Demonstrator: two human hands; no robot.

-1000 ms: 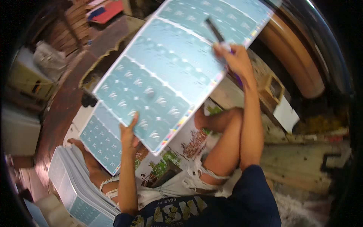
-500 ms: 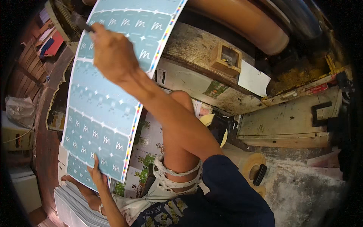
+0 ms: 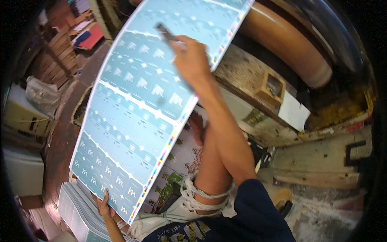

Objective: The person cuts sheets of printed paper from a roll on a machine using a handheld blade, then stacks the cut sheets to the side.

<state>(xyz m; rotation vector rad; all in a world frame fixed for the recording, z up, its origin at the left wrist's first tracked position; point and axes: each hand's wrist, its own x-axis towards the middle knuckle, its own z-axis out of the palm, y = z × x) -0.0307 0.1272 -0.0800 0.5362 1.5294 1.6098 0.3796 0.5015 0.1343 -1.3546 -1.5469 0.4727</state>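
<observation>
A long light-blue and teal printed sheet (image 3: 133,97) slopes from the top of the view down to my lap, with a strip of coloured patches along its right edge. At its near edge my left hand (image 3: 104,206) pinches it, the thumb on top and the other fingers beneath. Over the upper part, my right hand (image 3: 191,60) is closed around a dark, narrow tool (image 3: 164,32), blurred by motion; its exact kind is unclear. I cannot tell whether the tool touches the sheet. The sheet's far end lies outside the view.
A stack of printed sheets (image 3: 76,205) stands at lower left. Large brown rollers (image 3: 290,48) of a machine fill the upper right, above a stained ledge with a small wooden box (image 3: 271,85) and white paper (image 3: 296,111). A plastic bag (image 3: 42,96) lies at far left.
The view has shifted, and more of the sheet shows now. My right hand with the tool has moved right and slightly down across it. My left hand keeps its hold on the near edge.
</observation>
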